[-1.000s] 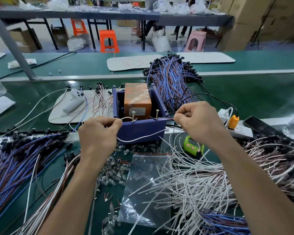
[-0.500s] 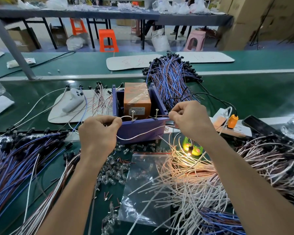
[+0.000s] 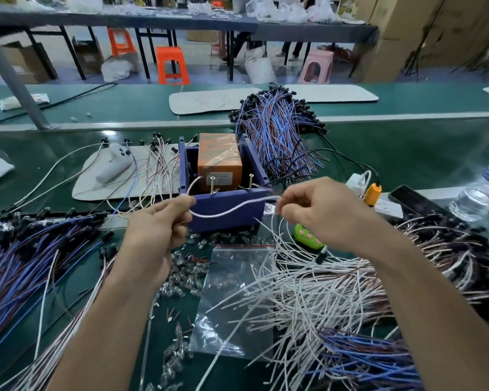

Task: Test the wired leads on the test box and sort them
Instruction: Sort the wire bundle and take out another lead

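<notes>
Head view is showing the left hand [image 3: 156, 230] and the right hand [image 3: 319, 210] each pinching one white lead [image 3: 226, 212], which is sagging between them just in front of the purple test box [image 3: 246, 220], midway between the left and right edges of the worktop [image 3: 407, 159].

Past the far edge of my green surface [image 3: 407, 153] stands a long dark table [image 3: 181, 22] heaped with white bags [image 3: 280, 8]. Beneath it I see an orange stool [image 3: 172, 64], a pink stool [image 3: 315, 66] and pale floor [image 3: 206, 56]. Cardboard boxes [image 3: 435, 32] tower at the right.
</notes>
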The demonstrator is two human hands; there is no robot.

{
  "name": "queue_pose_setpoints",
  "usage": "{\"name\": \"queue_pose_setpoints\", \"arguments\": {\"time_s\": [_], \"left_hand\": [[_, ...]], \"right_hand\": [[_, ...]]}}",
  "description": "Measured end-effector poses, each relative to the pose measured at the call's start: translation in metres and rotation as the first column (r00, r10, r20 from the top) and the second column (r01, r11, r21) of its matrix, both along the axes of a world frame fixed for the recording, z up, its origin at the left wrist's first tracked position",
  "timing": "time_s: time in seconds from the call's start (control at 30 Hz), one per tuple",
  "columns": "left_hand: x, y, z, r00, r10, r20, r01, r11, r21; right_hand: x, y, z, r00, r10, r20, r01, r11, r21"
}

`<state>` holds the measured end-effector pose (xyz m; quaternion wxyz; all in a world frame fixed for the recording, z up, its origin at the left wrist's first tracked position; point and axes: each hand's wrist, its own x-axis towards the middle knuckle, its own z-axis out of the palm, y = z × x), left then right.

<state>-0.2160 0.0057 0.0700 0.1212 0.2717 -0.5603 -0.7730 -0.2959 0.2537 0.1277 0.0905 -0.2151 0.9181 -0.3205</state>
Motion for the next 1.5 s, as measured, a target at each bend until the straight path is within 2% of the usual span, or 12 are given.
{"name": "queue_pose_setpoints", "arguments": {"time_s": [0.17,0.33,0.43,0.57,0.7,0.8,0.9,1.1,1.2,1.3,1.4,1.5], "left_hand": [[0.014,0.014,-0.001,0.989,-0.141,-0.05,0.148,0.972,0.182],[0.027,0.019,0.002,0.983,-0.168,-0.075,0.174,0.982,0.08],[0.034,0.02,0.0,0.978,-0.19,-0.084,0.178,0.975,-0.132],[0.044,0.016,-0.01,0.99,-0.132,-0.058,0.108,0.947,-0.303],[0.052,0.012,-0.021,0.989,-0.135,0.052,0.145,0.909,-0.39],[0.062,0.009,-0.032,0.987,-0.102,0.126,0.148,0.884,-0.444],[0.068,0.011,-0.044,0.943,-0.262,0.204,0.332,0.753,-0.568],[0.068,0.026,-0.051,0.728,-0.613,0.307,0.681,0.594,-0.428],[0.07,0.02,-0.049,0.763,-0.609,0.218,0.641,0.665,-0.384],[0.067,0.014,-0.052,0.894,-0.424,0.145,0.446,0.817,-0.366],[0.065,0.009,-0.052,0.929,-0.35,0.12,0.366,0.821,-0.438],[0.065,0.014,-0.044,0.912,-0.398,0.097,0.391,0.773,-0.5]], "right_hand": [[0.025,-0.026,-0.02,0.999,0.02,0.037,-0.011,0.978,-0.208],[0.058,-0.056,-0.034,0.987,0.002,-0.161,-0.067,0.915,-0.399],[0.07,-0.068,-0.042,0.998,0.06,0.033,-0.033,0.847,-0.53],[0.08,-0.079,-0.044,0.874,0.116,0.472,0.316,0.604,-0.732],[0.078,-0.078,-0.047,0.747,0.163,0.645,0.516,0.47,-0.716],[0.075,-0.075,-0.048,0.626,0.264,0.734,0.678,0.282,-0.679],[0.072,-0.069,-0.052,0.544,0.379,0.749,0.772,0.123,-0.624],[0.077,-0.05,-0.064,0.543,0.498,0.676,0.781,-0.004,-0.624],[0.08,-0.026,-0.072,0.601,0.371,0.708,0.739,0.08,-0.669],[0.079,0.0,-0.078,0.687,-0.04,0.726,0.688,0.357,-0.631],[0.082,0.014,-0.076,0.806,-0.43,0.406,0.585,0.677,-0.445],[0.092,0.009,-0.063,0.928,-0.371,-0.042,0.328,0.862,-0.388]]}}
